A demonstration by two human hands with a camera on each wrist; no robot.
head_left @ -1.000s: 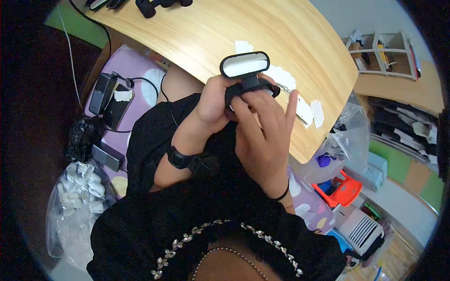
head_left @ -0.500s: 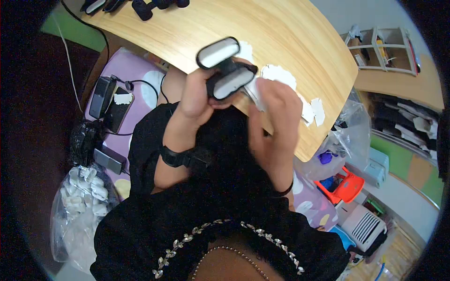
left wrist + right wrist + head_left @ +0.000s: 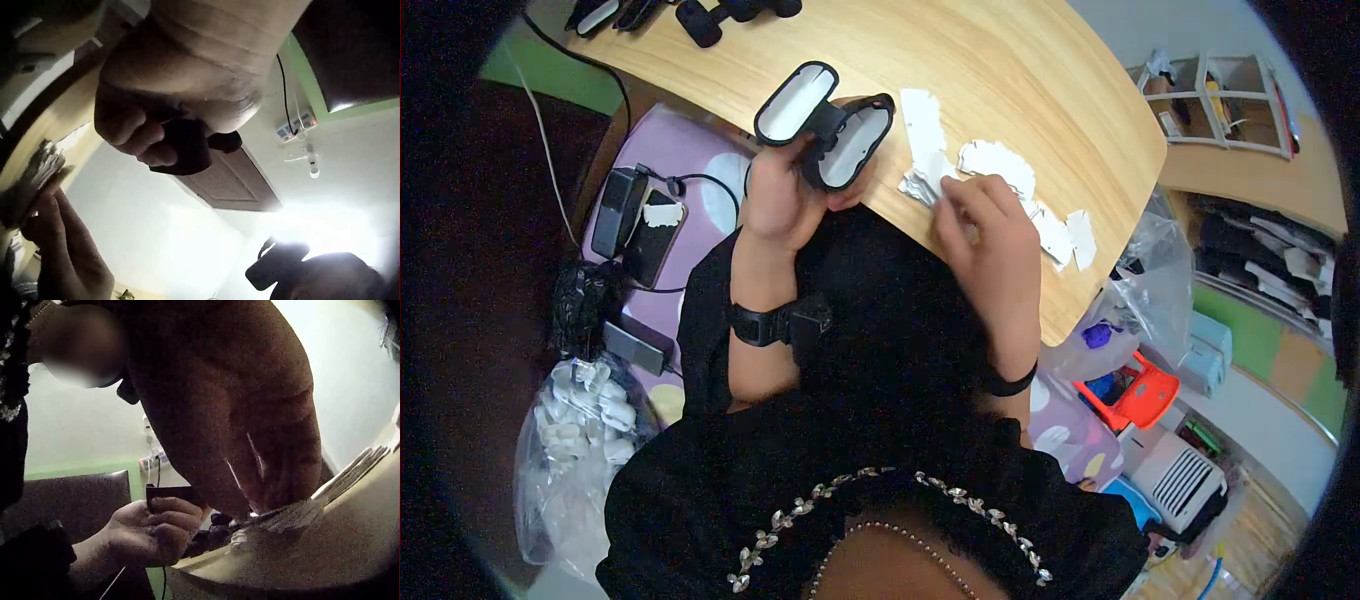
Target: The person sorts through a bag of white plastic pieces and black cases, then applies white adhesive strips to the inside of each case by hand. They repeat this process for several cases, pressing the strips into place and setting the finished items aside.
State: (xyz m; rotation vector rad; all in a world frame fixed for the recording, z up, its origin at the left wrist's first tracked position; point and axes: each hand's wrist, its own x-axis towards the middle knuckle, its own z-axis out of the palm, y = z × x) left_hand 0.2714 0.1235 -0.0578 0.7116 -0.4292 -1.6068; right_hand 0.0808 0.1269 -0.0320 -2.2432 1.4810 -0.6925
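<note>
My left hand (image 3: 785, 195) grips a small black case (image 3: 832, 122) with two rounded halves joined by a narrow middle, each half lined in white. It is held up over the table's near edge, white sides facing the head camera. In the left wrist view, fingers curl round its dark body (image 3: 184, 147). To the right, my right hand (image 3: 992, 235) is low at the tabletop, thumb and forefinger pinching the edge of thin white pieces (image 3: 922, 180). In the right wrist view its fingertips meet the layered white pieces (image 3: 281, 519).
More torn-edged white pieces (image 3: 998, 165) lie on the wooden table (image 3: 1020, 70), near its right corner. Black objects (image 3: 735, 15) stand at the far left. A phone (image 3: 655, 240), black adapters and a bag of white items (image 3: 580, 410) are at left; a red stool (image 3: 1140, 392) stands at right.
Both hands were together at the black case. The right hand drew away rightward with a white piece and came down to the table; the left hand moved left with the case, tilting it.
</note>
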